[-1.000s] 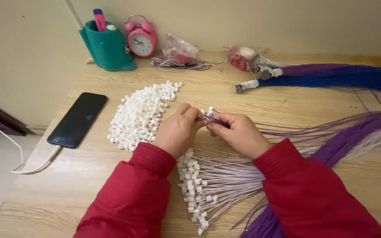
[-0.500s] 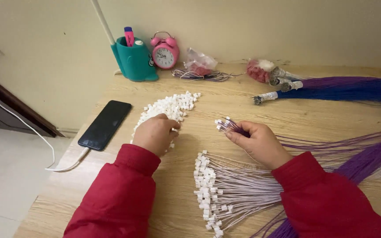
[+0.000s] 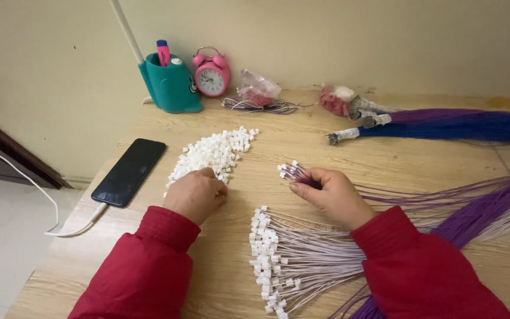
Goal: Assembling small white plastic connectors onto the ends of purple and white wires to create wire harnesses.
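Spillage is risked — the pile of small white plastic connectors [image 3: 212, 154] near the wooden table [image 3: 302, 145]'s left edge could be scattered by the left hand [image 3: 196, 193], apparently curled over it; a bundle of thin lilac wires [image 3: 295, 173] is pinched in the right hand [image 3: 330, 195].

A single head-worn camera is looking down and forward from above the person's chest, facing the far wall across the wooden counter [image 3: 385, 153]. It is sitting near enough that both red sleeves are filling the bottom edge, with the left hand [image 3: 196, 194] and right hand [image 3: 333, 195] lying just below the middle of the frame. The view is tilting slightly, so the counter's back edge is running a little askew. At the left, the counter's edge and a strip of floor [image 3: 1, 248] are showing. No second view is sharing the scene.
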